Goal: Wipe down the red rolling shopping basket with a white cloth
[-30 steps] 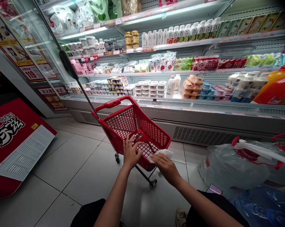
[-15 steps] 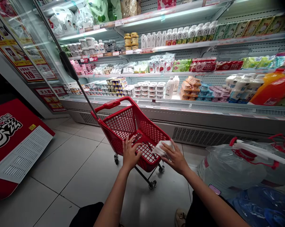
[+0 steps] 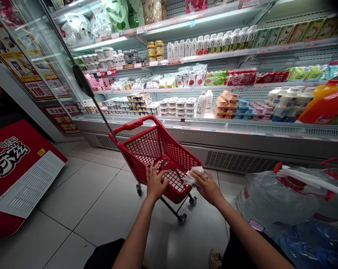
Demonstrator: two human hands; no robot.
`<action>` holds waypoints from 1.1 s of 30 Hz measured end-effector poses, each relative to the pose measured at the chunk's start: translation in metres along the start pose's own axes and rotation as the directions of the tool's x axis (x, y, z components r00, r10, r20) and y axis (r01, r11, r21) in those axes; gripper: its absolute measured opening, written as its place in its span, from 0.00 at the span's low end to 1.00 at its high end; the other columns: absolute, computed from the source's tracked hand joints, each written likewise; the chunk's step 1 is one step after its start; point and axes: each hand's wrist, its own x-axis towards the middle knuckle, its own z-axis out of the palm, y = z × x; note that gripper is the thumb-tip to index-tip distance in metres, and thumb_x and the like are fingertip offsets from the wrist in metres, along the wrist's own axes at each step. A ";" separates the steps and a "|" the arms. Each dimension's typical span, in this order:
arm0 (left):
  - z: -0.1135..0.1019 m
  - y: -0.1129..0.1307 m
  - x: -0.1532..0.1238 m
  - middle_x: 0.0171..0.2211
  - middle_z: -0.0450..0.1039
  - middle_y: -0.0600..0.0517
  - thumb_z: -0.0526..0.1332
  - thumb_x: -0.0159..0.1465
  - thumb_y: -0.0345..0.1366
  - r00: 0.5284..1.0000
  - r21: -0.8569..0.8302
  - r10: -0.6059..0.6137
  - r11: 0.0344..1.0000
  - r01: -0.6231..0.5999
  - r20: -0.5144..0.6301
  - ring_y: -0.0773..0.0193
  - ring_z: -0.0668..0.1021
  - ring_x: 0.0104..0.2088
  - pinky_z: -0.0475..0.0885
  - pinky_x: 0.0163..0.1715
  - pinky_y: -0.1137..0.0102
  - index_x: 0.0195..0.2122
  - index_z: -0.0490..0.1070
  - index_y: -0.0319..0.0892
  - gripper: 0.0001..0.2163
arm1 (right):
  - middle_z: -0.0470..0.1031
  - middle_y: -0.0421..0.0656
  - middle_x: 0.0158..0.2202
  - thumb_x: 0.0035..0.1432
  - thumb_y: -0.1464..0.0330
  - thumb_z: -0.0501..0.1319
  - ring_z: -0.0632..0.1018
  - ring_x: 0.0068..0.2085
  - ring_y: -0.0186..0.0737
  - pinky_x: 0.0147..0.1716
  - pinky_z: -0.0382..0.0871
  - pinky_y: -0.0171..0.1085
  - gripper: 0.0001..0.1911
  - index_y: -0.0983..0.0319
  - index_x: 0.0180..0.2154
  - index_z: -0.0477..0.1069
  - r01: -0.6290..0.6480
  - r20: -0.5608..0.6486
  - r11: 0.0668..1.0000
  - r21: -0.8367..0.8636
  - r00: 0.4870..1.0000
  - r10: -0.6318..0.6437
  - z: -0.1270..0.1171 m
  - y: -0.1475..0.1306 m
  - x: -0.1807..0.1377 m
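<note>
The person crouches on the tiled floor in front of the chiller shelves [image 3: 242, 127], cleaning a small red wheeled basket [image 3: 146, 145]. The left hand [image 3: 154, 183] steadies it, fingers curled over the near rim and gripping the mesh. The right hand [image 3: 206, 185] is closed around a bunched white cloth [image 3: 193, 176], pressing it on the rim at the near right corner. I judge the step in hand to be wiping the rim. The far rim and the red grip bar [image 3: 129, 125] lie beyond the cloth. Reaching them would call for a longer stretch or a turn of the basket, with the left hand's grip kept firm so that the wheels do not roll.

By count there is one basket, one cloth and two hands. Three wheels [image 3: 183, 218] are in view, and one long black pole [image 3: 83, 80] rises from the basket. To the right lie big clear water bottles [image 3: 270, 201] with two red carry handles showing. A phone [image 3: 255, 225] rests near the person's knee.
</note>
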 end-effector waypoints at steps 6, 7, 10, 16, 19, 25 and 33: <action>0.000 0.000 -0.001 0.71 0.58 0.55 0.63 0.60 0.31 1.000 -0.026 0.000 1.000 0.000 -0.010 0.46 0.50 0.75 0.40 0.73 0.41 0.45 0.81 0.54 0.14 | 0.68 0.39 0.67 0.66 0.77 0.49 0.73 0.62 0.45 0.57 0.76 0.48 0.38 0.44 0.73 0.50 0.024 0.005 0.992 0.125 1.000 -0.024 -0.008 -0.007 0.004; -0.001 0.000 -0.001 0.70 0.58 0.55 0.63 0.60 0.31 1.000 -0.031 0.000 1.000 0.000 -0.010 0.46 0.51 0.74 0.40 0.73 0.41 0.44 0.81 0.54 0.14 | 0.68 0.39 0.67 0.66 0.78 0.48 0.73 0.62 0.45 0.57 0.76 0.47 0.39 0.44 0.73 0.49 0.032 -0.002 0.989 0.145 0.999 -0.033 -0.007 -0.013 0.002; -0.002 -0.001 -0.002 0.70 0.58 0.55 0.63 0.59 0.31 1.000 -0.031 0.007 0.999 -0.007 -0.010 0.46 0.51 0.74 0.40 0.73 0.41 0.43 0.81 0.54 0.14 | 0.64 0.39 0.70 0.64 0.81 0.47 0.71 0.65 0.43 0.56 0.77 0.44 0.43 0.45 0.74 0.44 0.086 0.003 0.983 0.164 0.996 -0.088 -0.003 -0.028 -0.006; -0.002 -0.003 -0.004 0.71 0.58 0.56 0.62 0.59 0.31 1.000 -0.019 0.016 1.000 -0.016 -0.005 0.46 0.52 0.74 0.41 0.73 0.40 0.42 0.81 0.53 0.13 | 0.59 0.36 0.72 0.59 0.84 0.45 0.75 0.63 0.43 0.46 0.81 0.40 0.48 0.44 0.74 0.40 0.040 0.014 0.997 0.062 0.999 -0.041 -0.011 0.004 -0.007; -0.001 -0.001 -0.004 0.71 0.57 0.56 0.62 0.60 0.32 1.000 -0.038 0.012 0.999 -0.012 -0.001 0.47 0.51 0.74 0.39 0.73 0.40 0.42 0.81 0.53 0.12 | 0.58 0.36 0.72 0.61 0.79 0.48 0.82 0.54 0.46 0.33 0.82 0.38 0.44 0.43 0.73 0.45 -0.101 0.007 0.994 0.048 0.995 0.101 -0.019 0.018 0.000; -0.001 -0.001 -0.004 0.71 0.57 0.56 0.62 0.60 0.31 1.000 -0.055 0.009 0.998 -0.009 -0.003 0.48 0.50 0.74 0.39 0.72 0.40 0.41 0.81 0.53 0.12 | 0.77 0.36 0.60 0.69 0.66 0.51 0.81 0.55 0.51 0.46 0.80 0.47 0.25 0.43 0.63 0.69 -0.161 0.181 0.932 0.324 0.978 0.106 -0.047 -0.026 0.012; -0.002 -0.004 -0.003 0.70 0.58 0.55 0.61 0.59 0.30 1.000 -0.035 0.005 0.999 -0.005 -0.003 0.48 0.52 0.74 0.39 0.72 0.40 0.41 0.81 0.53 0.13 | 0.82 0.51 0.49 0.71 0.45 0.45 0.82 0.49 0.55 0.46 0.78 0.49 0.34 0.61 0.56 0.76 -0.443 0.277 0.471 0.763 0.882 0.382 -0.067 -0.031 0.044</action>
